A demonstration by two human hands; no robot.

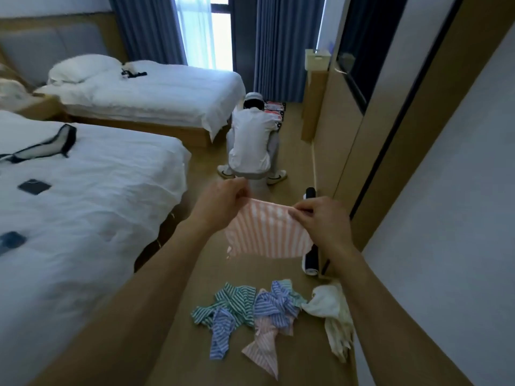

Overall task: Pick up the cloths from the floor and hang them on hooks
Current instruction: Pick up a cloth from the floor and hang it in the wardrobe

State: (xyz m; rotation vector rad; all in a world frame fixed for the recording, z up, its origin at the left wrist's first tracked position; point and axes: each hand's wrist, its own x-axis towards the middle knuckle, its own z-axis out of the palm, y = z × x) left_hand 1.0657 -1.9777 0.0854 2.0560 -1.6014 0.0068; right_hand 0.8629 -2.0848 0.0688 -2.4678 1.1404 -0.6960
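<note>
Between both hands, left (223, 197) and right (320, 218), pinched top edge of pink-striped cloth (267, 232).

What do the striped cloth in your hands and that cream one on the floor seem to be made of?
Striped cloth: looks like thin woven fabric, perhaps cotton, matte; it hangs limp and flat from both hands. Cream cloth: seems thicker and softer, maybe towelling; it lies in bulky, rumpled folds. The picture is too blurred to be sure of either.
</note>
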